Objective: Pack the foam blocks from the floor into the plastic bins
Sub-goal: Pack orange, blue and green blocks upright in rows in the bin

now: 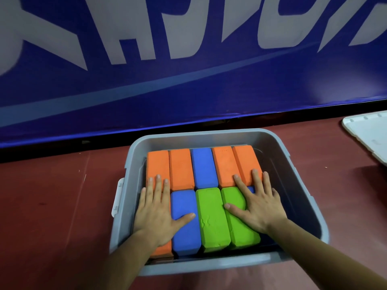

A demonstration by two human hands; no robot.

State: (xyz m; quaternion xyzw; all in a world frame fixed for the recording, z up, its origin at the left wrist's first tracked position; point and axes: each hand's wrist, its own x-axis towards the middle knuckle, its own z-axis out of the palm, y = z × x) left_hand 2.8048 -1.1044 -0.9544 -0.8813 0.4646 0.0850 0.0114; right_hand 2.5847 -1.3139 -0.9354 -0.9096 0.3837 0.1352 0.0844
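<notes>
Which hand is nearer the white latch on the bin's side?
Left. The left hand lies flat on the blocks just inside the wall by the white latch; the right hand presses blocks across the bin.

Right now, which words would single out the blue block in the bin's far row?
Find the grey bin on the red floor. In its far row of five blocks, take the middle one, the far blue block. It alone there is blue, orange either side, untouched, unlike the near blue block under the left hand.
</notes>
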